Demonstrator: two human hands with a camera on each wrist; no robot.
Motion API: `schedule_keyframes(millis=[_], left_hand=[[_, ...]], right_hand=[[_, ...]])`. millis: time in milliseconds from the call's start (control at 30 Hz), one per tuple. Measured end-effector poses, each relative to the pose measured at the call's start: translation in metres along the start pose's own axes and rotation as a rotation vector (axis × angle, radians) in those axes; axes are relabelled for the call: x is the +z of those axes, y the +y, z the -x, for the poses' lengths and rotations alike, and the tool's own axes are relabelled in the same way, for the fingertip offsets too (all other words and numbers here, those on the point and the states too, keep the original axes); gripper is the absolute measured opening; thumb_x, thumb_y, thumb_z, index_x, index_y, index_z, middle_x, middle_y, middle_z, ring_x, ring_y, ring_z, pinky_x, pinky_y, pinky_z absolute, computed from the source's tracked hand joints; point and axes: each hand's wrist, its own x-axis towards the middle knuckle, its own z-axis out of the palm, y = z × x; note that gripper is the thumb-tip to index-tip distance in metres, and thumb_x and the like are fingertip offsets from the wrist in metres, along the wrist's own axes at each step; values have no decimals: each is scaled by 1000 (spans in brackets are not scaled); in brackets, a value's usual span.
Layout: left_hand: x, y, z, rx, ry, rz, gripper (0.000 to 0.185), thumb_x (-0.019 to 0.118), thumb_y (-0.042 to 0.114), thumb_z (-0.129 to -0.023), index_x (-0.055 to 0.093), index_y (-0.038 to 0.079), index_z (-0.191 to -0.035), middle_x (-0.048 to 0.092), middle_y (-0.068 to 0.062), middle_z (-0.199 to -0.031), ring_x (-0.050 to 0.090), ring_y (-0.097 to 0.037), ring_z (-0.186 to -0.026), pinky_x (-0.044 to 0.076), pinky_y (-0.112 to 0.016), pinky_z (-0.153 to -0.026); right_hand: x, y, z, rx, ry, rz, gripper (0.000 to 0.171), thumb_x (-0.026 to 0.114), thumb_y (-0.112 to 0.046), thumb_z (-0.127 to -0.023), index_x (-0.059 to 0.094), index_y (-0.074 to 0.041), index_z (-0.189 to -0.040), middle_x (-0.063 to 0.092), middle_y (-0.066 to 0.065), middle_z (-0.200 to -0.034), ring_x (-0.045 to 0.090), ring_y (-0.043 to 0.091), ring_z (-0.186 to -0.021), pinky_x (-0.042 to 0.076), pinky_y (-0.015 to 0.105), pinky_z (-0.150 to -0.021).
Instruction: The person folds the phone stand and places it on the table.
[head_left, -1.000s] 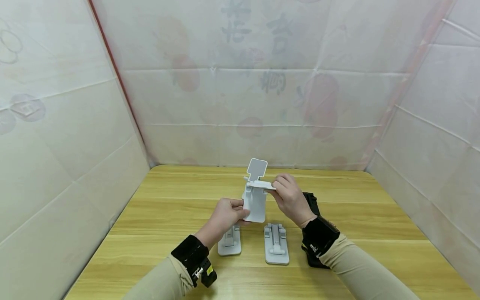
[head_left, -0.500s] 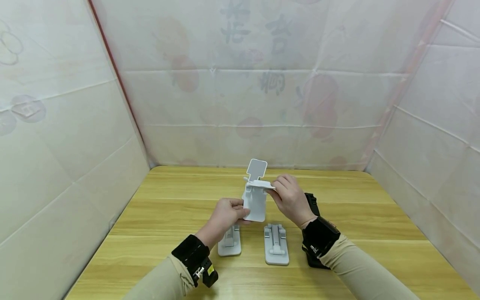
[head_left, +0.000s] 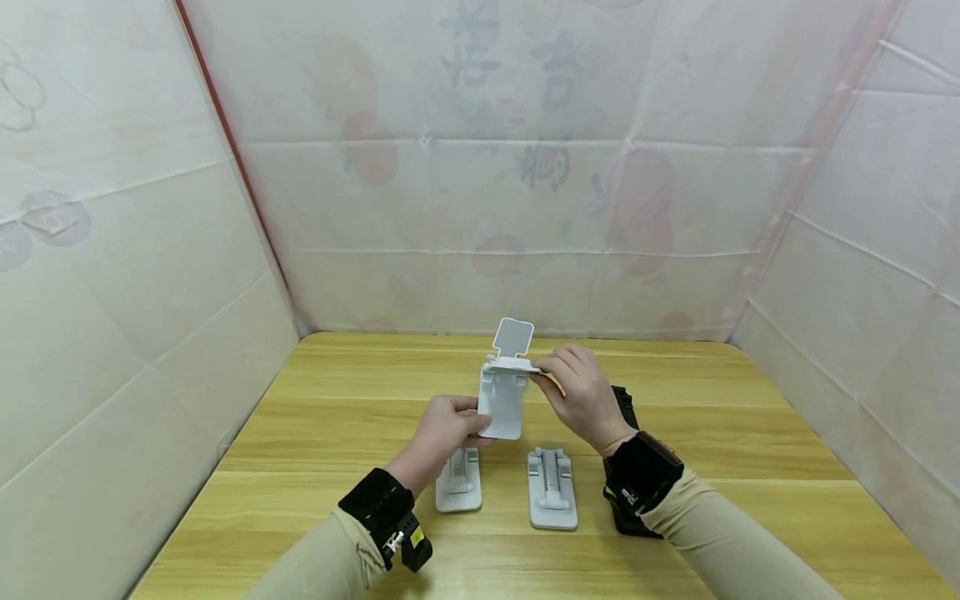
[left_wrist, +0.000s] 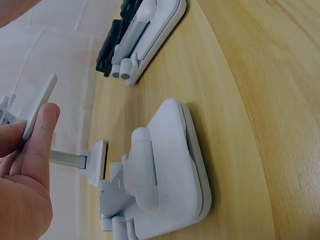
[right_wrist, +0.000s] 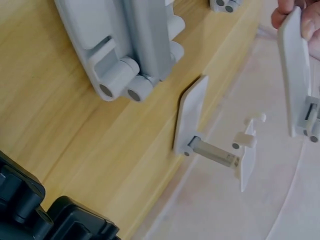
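My left hand (head_left: 448,427) pinches the lower plate of a white folding phone stand (head_left: 501,408) above the table. My right hand (head_left: 581,392) pinches the edge of its upper plate, which juts toward that hand. In the left wrist view, the left hand (left_wrist: 30,175) has thumb and fingers on either side of the plate (left_wrist: 41,107). The right wrist view shows the held stand (right_wrist: 295,70) at the upper right, with part of the left hand; the right hand's grip is outside that view. Behind it, an unfolded phone stand (head_left: 513,337) stands upright, its base hidden in the head view.
Two folded white stands lie on the wooden table, one under my left hand (head_left: 459,483) and one to its right (head_left: 552,492). A black folded stand (right_wrist: 50,215) lies farther right, partly behind my right wrist. Fabric walls (head_left: 450,200) border the table.
The held stand and my left hand have shifted slightly left. Its upper plate sits a little more left and higher, the right fingers still on its edge. The stands on the table stay put.
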Motion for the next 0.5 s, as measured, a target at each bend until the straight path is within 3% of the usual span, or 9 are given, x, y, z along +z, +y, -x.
schedule_keyframes(millis=[300, 500], left_hand=[[-5, 0, -1, -11, 49, -44, 45, 62, 0, -99, 51, -16, -139, 65, -32, -126, 74, -33, -97, 64, -39, -84], [-6, 1, 0, 1, 83, -62, 43, 62, 1, -99, 53, -15, -138, 65, -31, -126, 74, -33, -98, 64, -40, -83]], right_hand=[[-6, -2, -6, -48, -27, 17, 13, 78, -8, -90, 70, -4, -99, 68, 7, -92, 60, 25, -89, 51, 41, -81], [-7, -2, -6, -68, -63, 12, 15, 80, -3, -86, 65, -6, -92, 66, 5, -87, 59, 23, -87, 50, 37, -74]])
